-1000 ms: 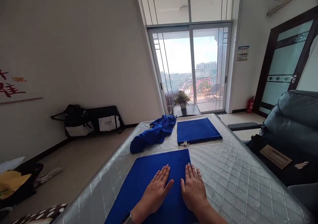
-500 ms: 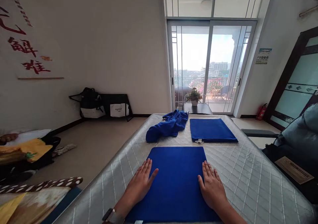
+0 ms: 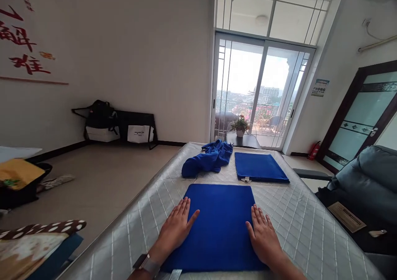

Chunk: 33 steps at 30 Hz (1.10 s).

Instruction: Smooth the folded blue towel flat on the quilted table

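Observation:
A flat blue fabric square [image 3: 221, 230], perhaps a folded cloth or cushion cover, lies on the quilted silver mattress [image 3: 297, 222] in front of me. My left hand [image 3: 178, 222] rests flat on its left edge, thumb spread inward. On the opposite edge lies my right hand [image 3: 263, 232], fingers stretched out and also flat. A white tag [image 3: 175, 274] sticks out at the near edge. Beyond it to the right is a second flat blue square [image 3: 260, 166] with a small tag. A crumpled blue cloth [image 3: 207, 160] sits at the far left of the mattress.
A dark armchair [image 3: 369, 176] stands right of the mattress, with a brown card [image 3: 346, 216] on it. Patterned bedding [image 3: 37, 247] is at the lower left. A potted plant [image 3: 240, 126] stands on a small table before the sliding glass door [image 3: 263, 89].
The camera view has turned and tilted slightly. Both hands stay flat at the sides of the blue square, with little visible movement. More of the near tag shows now.

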{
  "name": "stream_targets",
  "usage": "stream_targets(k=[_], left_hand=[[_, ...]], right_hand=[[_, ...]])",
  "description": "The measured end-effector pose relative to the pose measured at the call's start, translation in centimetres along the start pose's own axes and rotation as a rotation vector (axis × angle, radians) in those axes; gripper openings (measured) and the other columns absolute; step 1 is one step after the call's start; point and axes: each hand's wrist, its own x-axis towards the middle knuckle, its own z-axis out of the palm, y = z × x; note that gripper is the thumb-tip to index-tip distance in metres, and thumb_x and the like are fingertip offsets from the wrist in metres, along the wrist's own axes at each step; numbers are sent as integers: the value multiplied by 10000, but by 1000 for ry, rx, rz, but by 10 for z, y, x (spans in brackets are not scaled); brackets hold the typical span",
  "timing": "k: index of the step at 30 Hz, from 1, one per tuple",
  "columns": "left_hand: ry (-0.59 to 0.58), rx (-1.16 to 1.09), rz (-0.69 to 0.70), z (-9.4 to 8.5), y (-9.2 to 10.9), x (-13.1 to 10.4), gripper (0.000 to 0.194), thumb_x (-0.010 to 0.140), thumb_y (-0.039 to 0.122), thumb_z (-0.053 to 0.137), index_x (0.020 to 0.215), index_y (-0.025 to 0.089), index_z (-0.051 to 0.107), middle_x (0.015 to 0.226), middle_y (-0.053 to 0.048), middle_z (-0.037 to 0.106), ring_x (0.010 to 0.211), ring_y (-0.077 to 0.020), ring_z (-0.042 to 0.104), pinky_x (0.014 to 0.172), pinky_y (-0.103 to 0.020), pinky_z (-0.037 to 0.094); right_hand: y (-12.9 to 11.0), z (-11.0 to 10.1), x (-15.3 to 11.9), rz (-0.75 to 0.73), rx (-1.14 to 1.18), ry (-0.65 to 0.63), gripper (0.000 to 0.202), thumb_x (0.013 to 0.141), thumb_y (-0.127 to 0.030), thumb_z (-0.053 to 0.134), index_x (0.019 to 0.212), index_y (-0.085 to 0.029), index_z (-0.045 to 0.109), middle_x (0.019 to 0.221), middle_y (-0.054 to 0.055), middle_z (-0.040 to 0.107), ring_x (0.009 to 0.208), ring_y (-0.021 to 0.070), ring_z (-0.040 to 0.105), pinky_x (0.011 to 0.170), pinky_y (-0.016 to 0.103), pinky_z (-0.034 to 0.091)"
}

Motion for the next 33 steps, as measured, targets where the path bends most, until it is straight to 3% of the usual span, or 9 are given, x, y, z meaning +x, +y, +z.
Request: stream_targets(k=[6,9,11,13,18,20,22,26,33], left_hand=[[48,-14,151,-6,-8,-3,722,966,651,175,1453,204,467,1537,-107,428,1441,-281,337,1171,-508,283],[133,18,103,-25,9,-6,789,945,689,207,1474,148,429,1520,-147,443,1438,-313,338,1183,-547,241],[172,40,86,-36,36,-11,829,942,690,247,1493,84,373,1541,-177,396,1447,-317,317,1195,-532,231],[148,27,158,-42,75,-17,784,962,650,279,1515,96,320,1563,-154,360,1448,-291,319,1190,-491,277],[16,-86,561,-29,180,-30,640,1009,544,283,1559,239,159,1590,-55,315,1446,-233,326,1162,-424,356],[0,-117,630,-19,206,-31,644,1015,527,284,1561,239,100,1591,-59,306,1446,-227,325,1162,-415,357],[2,-130,638,-11,215,-29,651,1017,516,289,1558,240,54,1588,-64,301,1441,-229,334,1158,-413,362],[-24,-92,593,-5,190,-30,679,1008,533,318,1543,253,7,1588,-72,276,1435,-250,341,1148,-426,374],[-106,9,248,-32,77,-65,674,995,557,334,1519,281,12,1604,-31,212,1456,-261,289,1166,-473,339]], right_hand=[[-2,6,-28,31,42,-34,670,984,-503,182,1547,-141,205,1615,18,122,1495,207,93,1219,424,94],[-4,3,-30,36,64,-34,662,982,-486,198,1548,-141,195,1613,17,105,1495,210,79,1220,432,82],[-5,1,-30,29,87,-27,658,983,-478,206,1547,-139,191,1612,16,97,1495,211,71,1221,434,80],[-4,0,-29,27,100,-24,654,984,-471,205,1545,-135,188,1611,17,95,1495,210,66,1221,438,83],[3,10,-26,1,94,-46,628,986,-431,240,1543,-143,193,1610,44,99,1494,237,65,1218,465,72],[7,15,-24,-48,107,-56,599,987,-392,259,1545,-180,200,1611,35,79,1494,251,46,1215,488,60],[10,18,-22,-92,128,-53,578,989,-376,263,1544,-218,217,1610,19,76,1493,257,43,1214,501,60],[8,13,-21,-32,144,-34,611,980,-418,272,1534,-159,264,1598,52,151,1487,263,113,1216,486,106],[4,6,-23,5,137,-49,669,965,-474,248,1536,-124,238,1596,37,115,1487,242,111,1218,474,110]])
